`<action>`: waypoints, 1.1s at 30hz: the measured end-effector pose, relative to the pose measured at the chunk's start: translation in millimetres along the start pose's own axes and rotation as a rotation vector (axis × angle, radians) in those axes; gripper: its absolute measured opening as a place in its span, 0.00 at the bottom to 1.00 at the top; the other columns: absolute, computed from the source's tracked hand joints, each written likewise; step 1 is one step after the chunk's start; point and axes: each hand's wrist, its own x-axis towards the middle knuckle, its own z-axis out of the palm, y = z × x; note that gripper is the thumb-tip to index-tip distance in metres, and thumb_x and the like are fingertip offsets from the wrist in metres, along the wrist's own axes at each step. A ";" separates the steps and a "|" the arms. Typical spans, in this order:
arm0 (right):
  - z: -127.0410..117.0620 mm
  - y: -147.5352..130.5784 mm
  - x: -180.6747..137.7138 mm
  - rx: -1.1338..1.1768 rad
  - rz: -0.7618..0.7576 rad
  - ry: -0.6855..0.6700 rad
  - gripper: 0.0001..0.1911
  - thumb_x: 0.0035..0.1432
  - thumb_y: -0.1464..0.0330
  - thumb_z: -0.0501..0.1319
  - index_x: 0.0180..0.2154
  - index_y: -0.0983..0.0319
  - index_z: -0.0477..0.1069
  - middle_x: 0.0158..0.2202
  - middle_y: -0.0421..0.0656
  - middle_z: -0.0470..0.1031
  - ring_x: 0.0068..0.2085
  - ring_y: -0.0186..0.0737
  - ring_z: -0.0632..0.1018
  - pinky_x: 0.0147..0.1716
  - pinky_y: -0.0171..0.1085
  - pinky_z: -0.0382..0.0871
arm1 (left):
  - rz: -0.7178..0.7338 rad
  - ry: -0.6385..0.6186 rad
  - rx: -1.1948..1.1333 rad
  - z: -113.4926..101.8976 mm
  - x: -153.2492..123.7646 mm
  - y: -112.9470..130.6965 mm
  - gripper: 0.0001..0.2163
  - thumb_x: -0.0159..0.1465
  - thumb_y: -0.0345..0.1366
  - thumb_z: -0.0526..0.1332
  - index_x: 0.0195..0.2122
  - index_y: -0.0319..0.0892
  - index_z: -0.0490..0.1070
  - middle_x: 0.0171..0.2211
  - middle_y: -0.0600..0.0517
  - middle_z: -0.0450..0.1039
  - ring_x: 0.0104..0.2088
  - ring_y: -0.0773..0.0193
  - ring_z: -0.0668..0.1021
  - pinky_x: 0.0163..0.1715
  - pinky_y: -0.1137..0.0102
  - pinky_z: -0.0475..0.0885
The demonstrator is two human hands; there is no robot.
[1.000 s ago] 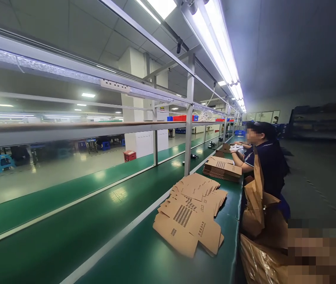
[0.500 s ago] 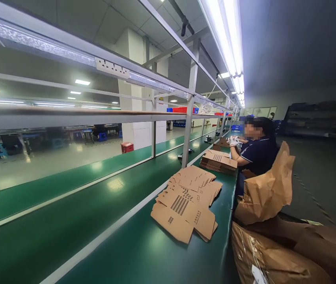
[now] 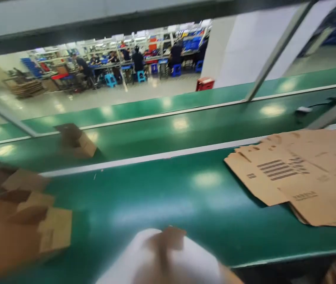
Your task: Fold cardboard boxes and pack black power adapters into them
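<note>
We see a blurred white-gloved hand (image 3: 168, 256) at the near edge of the green tabletop (image 3: 144, 197), seemingly pinching a small brown cardboard piece (image 3: 168, 238); which hand it is, and how firmly it grips, we cannot tell. The other hand is out of view. Flat carton blanks (image 3: 298, 173) lie stacked at right, unfolded. Folded boxes (image 3: 23, 213) sit at near left, and one more box (image 3: 76, 142) further back. We judge the folding partly done.
</note>
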 end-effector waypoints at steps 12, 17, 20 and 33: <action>-17.5 -13.4 1.4 0.064 0.152 -0.373 0.30 0.44 0.63 0.68 0.52 0.55 0.67 0.48 0.37 0.73 0.47 0.42 0.75 0.42 0.32 0.68 | 0.207 -0.024 -0.134 1.2 15.5 17.7 0.24 0.44 0.48 0.65 0.40 0.45 0.61 0.41 0.47 0.69 0.41 0.55 0.70 0.43 0.59 0.68; -2.4 -36.9 11.6 -0.144 0.257 -0.343 0.20 0.44 0.61 0.64 0.42 0.57 0.67 0.32 0.34 0.74 0.31 0.37 0.74 0.24 0.30 0.56 | 0.170 -0.005 -0.136 2.0 14.3 18.5 0.23 0.47 0.46 0.62 0.42 0.44 0.63 0.39 0.46 0.68 0.40 0.55 0.70 0.40 0.60 0.69; 11.7 -39.4 9.5 -0.381 0.313 -0.233 0.14 0.48 0.61 0.59 0.37 0.60 0.66 0.26 0.38 0.71 0.25 0.38 0.70 0.22 0.33 0.50 | 0.128 -0.001 -0.147 6.7 13.4 19.5 0.24 0.48 0.47 0.62 0.45 0.43 0.64 0.41 0.44 0.68 0.42 0.53 0.69 0.41 0.60 0.69; -29.2 -52.9 -19.8 -0.955 -0.424 0.464 0.25 0.59 0.66 0.57 0.57 0.68 0.60 0.57 0.53 0.65 0.58 0.49 0.65 0.52 0.47 0.66 | -0.117 0.937 -0.437 -56.7 19.7 -30.4 0.22 0.58 0.51 0.59 0.47 0.40 0.67 0.56 0.44 0.62 0.55 0.49 0.67 0.53 0.61 0.63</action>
